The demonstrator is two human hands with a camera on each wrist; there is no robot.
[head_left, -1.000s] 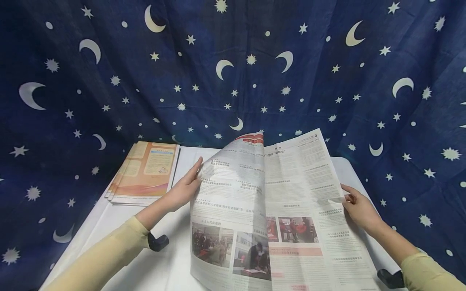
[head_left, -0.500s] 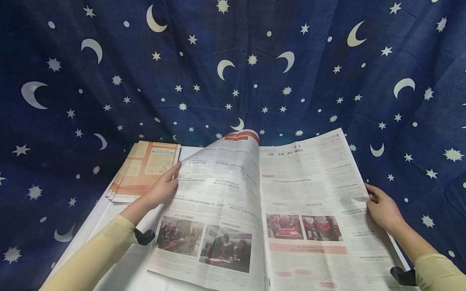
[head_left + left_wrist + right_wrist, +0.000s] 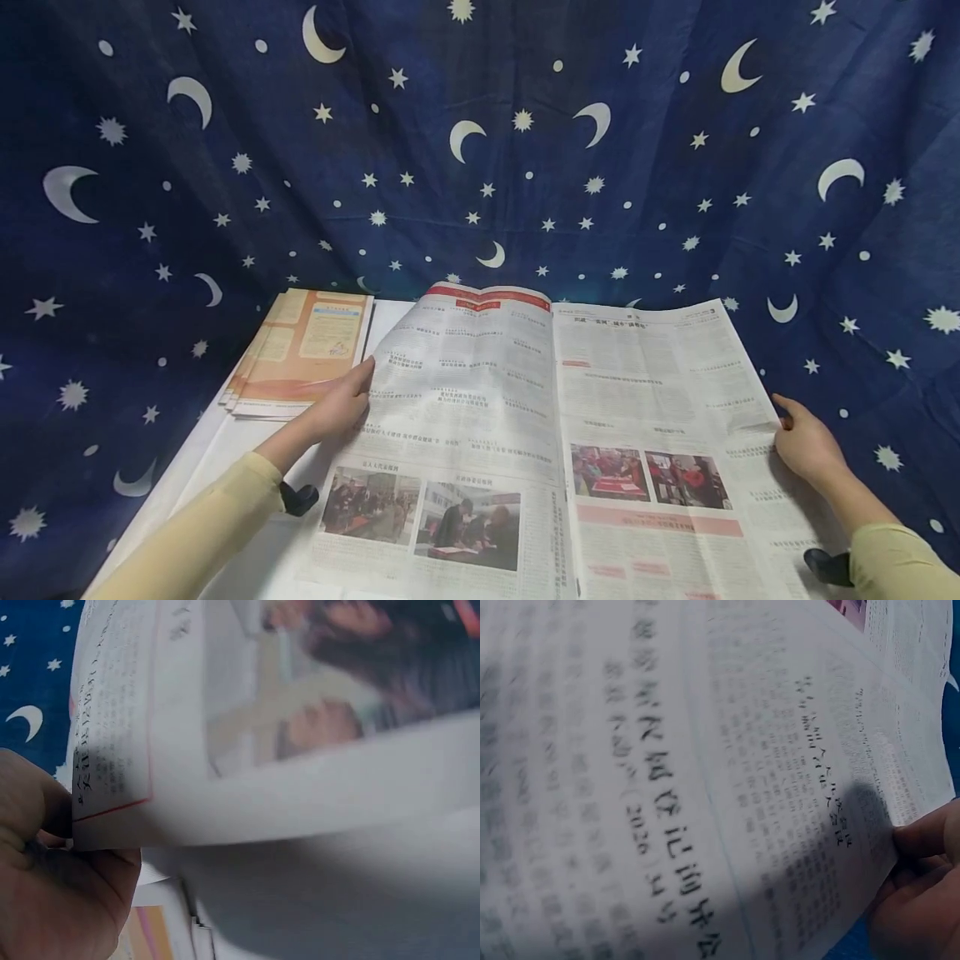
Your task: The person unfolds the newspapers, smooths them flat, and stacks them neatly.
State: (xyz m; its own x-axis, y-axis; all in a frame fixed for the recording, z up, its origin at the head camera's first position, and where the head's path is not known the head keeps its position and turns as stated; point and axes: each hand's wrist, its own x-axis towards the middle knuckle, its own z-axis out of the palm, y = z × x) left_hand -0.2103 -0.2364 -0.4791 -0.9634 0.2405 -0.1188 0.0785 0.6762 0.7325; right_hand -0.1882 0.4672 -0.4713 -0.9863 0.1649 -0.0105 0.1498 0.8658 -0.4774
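Note:
A newspaper [image 3: 480, 408] is spread wide open in front of me, its left and right pages divided by a crease down the middle. Its left edge is pinched by my left hand [image 3: 339, 410]; in the left wrist view the page edge runs between the thumb and fingers of that hand [image 3: 60, 877]. On the other side, my right hand [image 3: 810, 446] grips the right edge, and the right wrist view has the sheet [image 3: 705, 787] caught between its fingers. The undersides of the pages are hidden in the head view.
Orange printed booklets [image 3: 300, 354] lie stacked at the back left of the white table [image 3: 225, 483], close to my left hand. A dark blue curtain [image 3: 480, 125] with moons and stars hangs behind the table.
Both hands have moved apart, the left one leftward and the right one rightward. The newspaper has widened, and its left page, curved before, now lies flatter and lower.

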